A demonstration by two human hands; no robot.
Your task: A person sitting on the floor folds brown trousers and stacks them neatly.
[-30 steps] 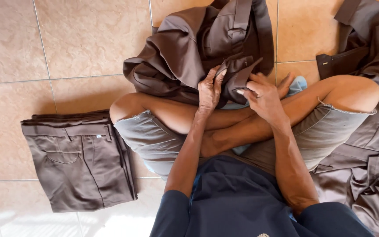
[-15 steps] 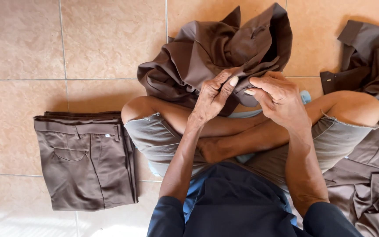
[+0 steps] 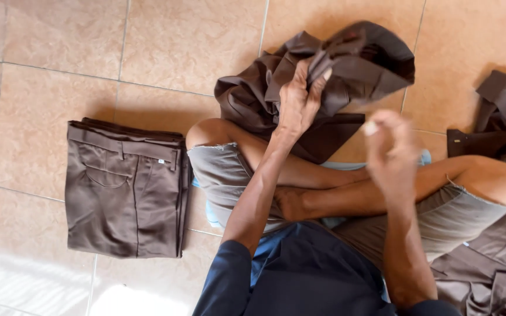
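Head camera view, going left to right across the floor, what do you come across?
Folded brown trousers → left hand gripping the crumpled brown garment → right hand, raised and blurred → heap of brown clothing at the right edge.

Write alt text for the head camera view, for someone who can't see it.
A person sitting cross-legged on a tan tiled floor grips a crumpled brown garment with the left hand, while the blurred right hand hovers apart from it. Folded brown trousers lie to their left, more brown cloth to their right.
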